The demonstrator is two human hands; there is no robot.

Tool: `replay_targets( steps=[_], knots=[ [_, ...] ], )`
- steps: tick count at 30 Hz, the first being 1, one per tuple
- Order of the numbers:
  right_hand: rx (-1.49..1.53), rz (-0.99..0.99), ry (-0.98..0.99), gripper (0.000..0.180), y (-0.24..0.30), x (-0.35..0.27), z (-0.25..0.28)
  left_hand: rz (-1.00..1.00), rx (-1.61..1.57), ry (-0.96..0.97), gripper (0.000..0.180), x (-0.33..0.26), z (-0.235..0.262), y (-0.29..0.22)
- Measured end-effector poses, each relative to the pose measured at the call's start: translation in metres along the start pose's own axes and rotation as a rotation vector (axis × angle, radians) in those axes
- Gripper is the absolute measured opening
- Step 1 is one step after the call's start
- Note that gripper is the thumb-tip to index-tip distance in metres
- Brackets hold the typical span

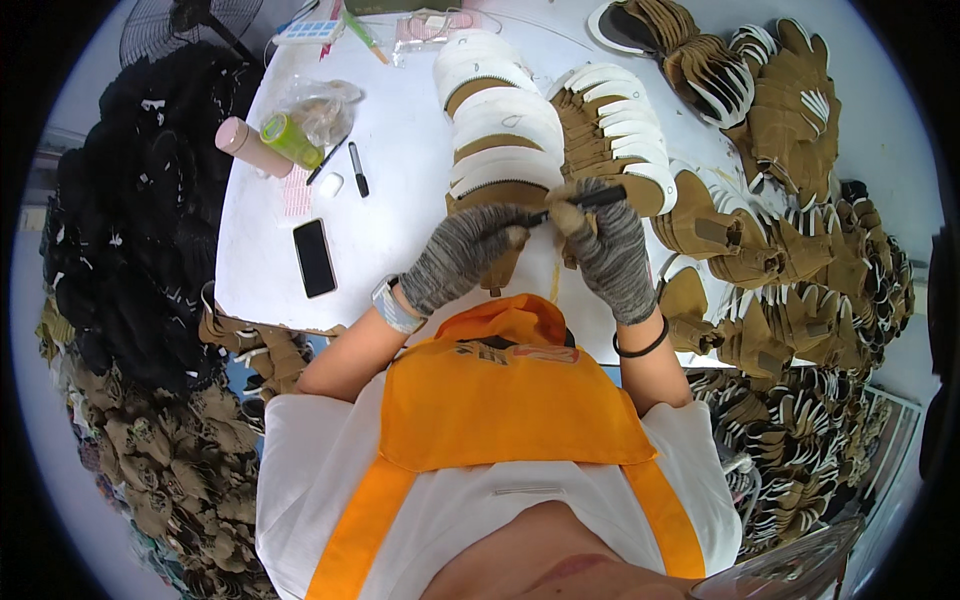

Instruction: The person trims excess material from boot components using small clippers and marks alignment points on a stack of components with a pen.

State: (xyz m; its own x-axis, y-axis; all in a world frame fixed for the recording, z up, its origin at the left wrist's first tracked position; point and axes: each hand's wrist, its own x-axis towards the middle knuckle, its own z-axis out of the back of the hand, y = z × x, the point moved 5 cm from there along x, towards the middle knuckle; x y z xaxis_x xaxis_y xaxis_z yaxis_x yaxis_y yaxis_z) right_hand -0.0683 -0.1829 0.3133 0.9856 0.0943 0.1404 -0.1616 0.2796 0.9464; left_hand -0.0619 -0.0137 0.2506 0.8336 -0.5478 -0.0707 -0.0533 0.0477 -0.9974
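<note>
The person wears a white shirt (320, 450) with short, loose sleeves (685, 425). On top is a bright orange apron (510, 415). Two flat orange straps (665, 515) go up from its top corners. Lower down, the apron has some dark and reddish printed marks (545, 354). The left hand (455, 255) and right hand (612, 255) both have knit gloves, with dark and light gray mixed in streaks. The left wrist has a pale, wide band (397, 303). The right wrist has a thin, round black band (642, 340).
</note>
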Motion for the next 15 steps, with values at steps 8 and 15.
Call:
replay_targets(
  steps=[8,15],
  knots=[
    [0.17,-0.1,0.077,0.032,-0.014,-0.044,0.016,0.273,-0.711,0.455,0.042,-0.018,-0.065,0.009],
    [-0.212,-0.186,0.041,0.028,-0.062,-0.1,0.045,-0.023,0.354,0.39,0.037,-0.009,-0.078,0.043]
  ],
)
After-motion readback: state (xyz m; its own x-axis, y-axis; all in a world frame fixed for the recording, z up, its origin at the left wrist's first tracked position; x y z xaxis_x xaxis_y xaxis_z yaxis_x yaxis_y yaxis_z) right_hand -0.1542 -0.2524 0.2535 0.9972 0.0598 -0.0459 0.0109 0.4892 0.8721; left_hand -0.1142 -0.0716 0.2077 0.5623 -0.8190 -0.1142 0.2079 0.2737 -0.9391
